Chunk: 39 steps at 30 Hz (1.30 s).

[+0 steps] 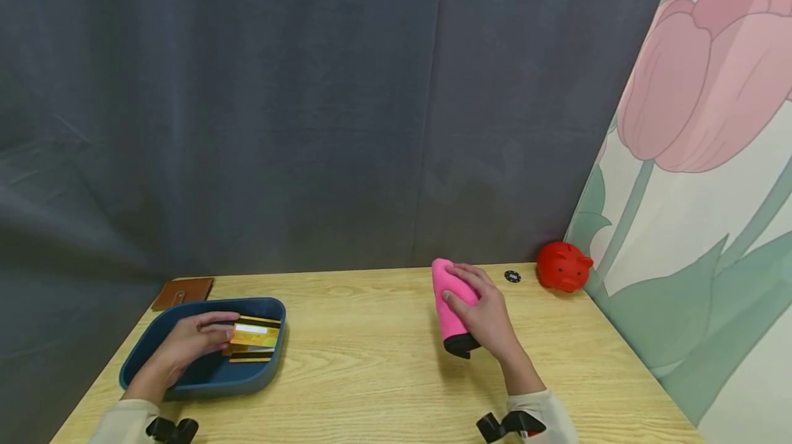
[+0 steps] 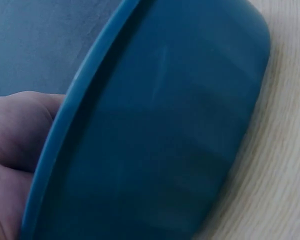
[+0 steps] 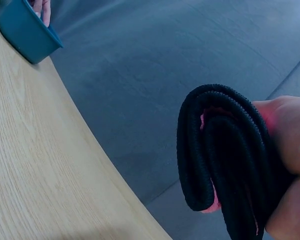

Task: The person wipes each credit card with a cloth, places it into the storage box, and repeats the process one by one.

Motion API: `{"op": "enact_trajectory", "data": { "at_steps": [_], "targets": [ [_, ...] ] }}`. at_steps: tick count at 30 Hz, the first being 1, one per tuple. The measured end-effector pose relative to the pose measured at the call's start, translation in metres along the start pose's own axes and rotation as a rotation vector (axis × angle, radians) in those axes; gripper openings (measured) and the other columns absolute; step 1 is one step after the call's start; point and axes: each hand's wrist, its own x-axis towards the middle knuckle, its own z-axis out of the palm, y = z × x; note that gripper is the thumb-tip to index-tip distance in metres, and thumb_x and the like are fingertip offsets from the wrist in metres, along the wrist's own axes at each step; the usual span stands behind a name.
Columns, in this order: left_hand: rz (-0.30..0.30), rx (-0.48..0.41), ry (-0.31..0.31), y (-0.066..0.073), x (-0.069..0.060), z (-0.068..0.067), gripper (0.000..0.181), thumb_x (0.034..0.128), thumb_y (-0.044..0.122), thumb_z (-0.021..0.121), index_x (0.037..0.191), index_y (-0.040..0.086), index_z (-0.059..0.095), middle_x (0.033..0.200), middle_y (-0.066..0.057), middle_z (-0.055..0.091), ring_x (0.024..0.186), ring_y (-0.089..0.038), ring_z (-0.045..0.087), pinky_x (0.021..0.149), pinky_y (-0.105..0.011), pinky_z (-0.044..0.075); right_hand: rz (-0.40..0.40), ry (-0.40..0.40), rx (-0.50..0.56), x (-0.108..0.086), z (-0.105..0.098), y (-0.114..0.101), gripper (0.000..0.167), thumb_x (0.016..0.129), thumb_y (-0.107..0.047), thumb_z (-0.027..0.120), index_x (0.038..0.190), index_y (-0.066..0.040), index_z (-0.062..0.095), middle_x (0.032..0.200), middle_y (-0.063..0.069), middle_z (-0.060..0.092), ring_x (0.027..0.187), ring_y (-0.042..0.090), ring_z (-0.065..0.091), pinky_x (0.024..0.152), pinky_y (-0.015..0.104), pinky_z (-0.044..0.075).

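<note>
In the head view, my left hand point(image 1: 194, 342) reaches into a dark blue plastic bin point(image 1: 247, 387). Its fingers pinch the left edge of a yellow-gold bank card point(image 1: 255, 335). More gold cards with dark stripes point(image 1: 250, 360) lie around that card inside the bin. The bin's wall hides most of this hand in the left wrist view. Above the table on the right, my right hand point(image 1: 489, 310) grips a rolled-up pink cloth point(image 1: 452, 300) with a black edge. Its folded black layers point(image 3: 225, 160) face the right wrist camera.
A brown leather wallet point(image 1: 183, 293) lies behind the bin at the table's back left. Toward the back right are a black poker chip point(image 1: 512, 276) and a red piggy bank point(image 1: 564, 267). A dark curtain point(image 1: 297, 114) hangs behind the wooden table point(image 1: 359, 361).
</note>
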Motion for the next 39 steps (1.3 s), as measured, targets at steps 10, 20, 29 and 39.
{"op": "enact_trajectory", "data": {
  "at_steps": [10,20,29,39],
  "targets": [
    [0.006,0.063,0.027,0.002,0.000,0.001,0.041,0.0960,0.011,0.073,0.132,-0.006,0.065,0.111,-0.009,0.077,0.094,-0.012,0.072,0.087,-0.035,0.064,0.037,-0.004,0.010,0.003,-0.005,0.013,0.047,0.093,-0.020,0.077,0.139,-0.020,0.067,0.151,0.009,0.056,0.134,0.035,0.055,0.102,0.045,0.051],
    [0.109,0.088,0.019,0.013,-0.007,0.007,0.053,0.0988,0.030,0.072,0.141,0.000,0.060,0.134,-0.017,0.069,0.102,-0.002,0.070,0.096,-0.040,0.061,0.035,-0.049,-0.049,0.002,-0.017,0.046,0.050,0.094,-0.025,0.077,0.142,-0.019,0.064,0.151,0.009,0.054,0.133,0.033,0.053,0.101,0.044,0.049],
    [0.289,0.090,-0.021,0.057,-0.021,0.036,0.050,0.0986,0.029,0.072,0.140,0.004,0.062,0.135,-0.018,0.068,0.105,-0.002,0.070,0.097,-0.034,0.060,-0.049,-0.177,-0.126,-0.005,-0.003,0.093,0.056,0.090,-0.020,0.081,0.142,-0.011,0.063,0.149,0.014,0.055,0.138,0.038,0.053,0.112,0.057,0.046],
    [0.370,0.151,-0.108,0.097,-0.038,0.063,0.046,0.0982,0.034,0.071,0.136,0.008,0.066,0.135,-0.015,0.069,0.117,-0.019,0.070,0.093,-0.026,0.060,-0.132,-0.274,-0.430,-0.013,-0.001,0.109,0.056,0.099,-0.041,0.068,0.149,-0.017,0.057,0.155,0.014,0.052,0.116,0.033,0.060,0.096,0.057,0.050]
  ]
}}
